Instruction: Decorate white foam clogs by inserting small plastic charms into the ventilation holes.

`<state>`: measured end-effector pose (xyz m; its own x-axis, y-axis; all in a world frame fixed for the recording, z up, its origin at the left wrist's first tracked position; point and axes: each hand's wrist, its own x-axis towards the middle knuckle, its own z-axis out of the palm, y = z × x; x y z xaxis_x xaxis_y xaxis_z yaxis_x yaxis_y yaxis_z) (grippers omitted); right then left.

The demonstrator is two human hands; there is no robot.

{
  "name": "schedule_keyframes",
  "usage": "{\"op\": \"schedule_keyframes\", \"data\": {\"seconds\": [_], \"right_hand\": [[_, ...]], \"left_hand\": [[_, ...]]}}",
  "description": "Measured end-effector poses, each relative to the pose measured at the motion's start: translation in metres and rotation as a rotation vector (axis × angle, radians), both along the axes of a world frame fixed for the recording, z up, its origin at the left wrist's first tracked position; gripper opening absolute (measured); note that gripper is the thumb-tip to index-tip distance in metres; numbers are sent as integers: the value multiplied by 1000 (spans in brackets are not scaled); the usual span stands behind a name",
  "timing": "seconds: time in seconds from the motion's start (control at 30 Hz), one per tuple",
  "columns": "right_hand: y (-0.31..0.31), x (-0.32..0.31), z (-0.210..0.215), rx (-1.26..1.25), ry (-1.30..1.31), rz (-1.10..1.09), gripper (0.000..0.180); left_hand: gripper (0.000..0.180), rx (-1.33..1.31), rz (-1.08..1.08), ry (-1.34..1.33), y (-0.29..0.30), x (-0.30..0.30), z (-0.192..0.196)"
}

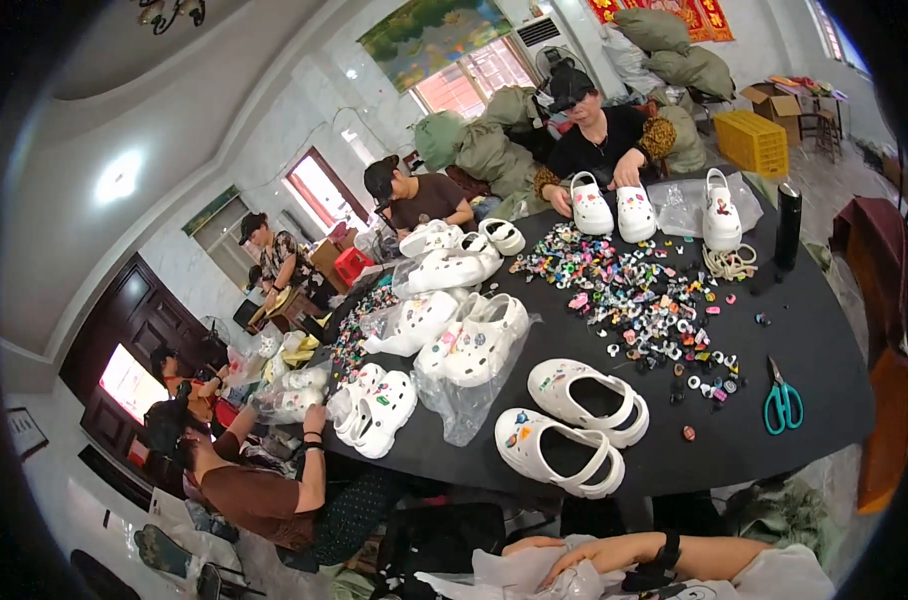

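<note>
The plastic bag (519,572) lies crumpled in the lap, below the table (824,340) edge. The right hand (574,565) rests on it, fingers curled on the film; left hand unseen. 2 white clogs (574,425) (long axes left-right) sit ahead, apart.

Green-handled scissors (783,402) and a black bottle (788,225) on the black desk (824,330); yellow crate (755,142) behind.

Clear plastic bags (464,400) under white clogs on the black table, another clear bag (686,205) at its far edge, open brown cardboard box (774,100) far right, red banner (694,15) on back wall, glowing screen (132,383) at left.
</note>
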<state>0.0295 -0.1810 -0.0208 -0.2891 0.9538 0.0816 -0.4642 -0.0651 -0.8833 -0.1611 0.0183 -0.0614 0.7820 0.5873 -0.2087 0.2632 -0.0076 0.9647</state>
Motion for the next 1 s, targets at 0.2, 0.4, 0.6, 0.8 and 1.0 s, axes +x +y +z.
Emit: {"op": "schedule_keyframes", "data": {"seconds": [0.2, 0.4, 0.6, 0.8, 1.0], "right_hand": [[-11, 39, -36, -51, 19, 108, 37], [-11, 38, 6, -272, -820, -185, 38], [-11, 16, 0, 10, -963, -576, 17], [-18, 13, 27, 222, -1028, -310, 22], [-56, 48, 71, 331, -885, -352, 50]], "left_hand": [[77, 134, -59, -88, -26, 44, 8], [77, 203, -138, -106, -69, 52, 7], [78, 92, -284, -99, -86, 48, 29], [65, 56, -218, 54, -55, 26, 15], [38, 142, 27, 65, -38, 29, 4]]}}
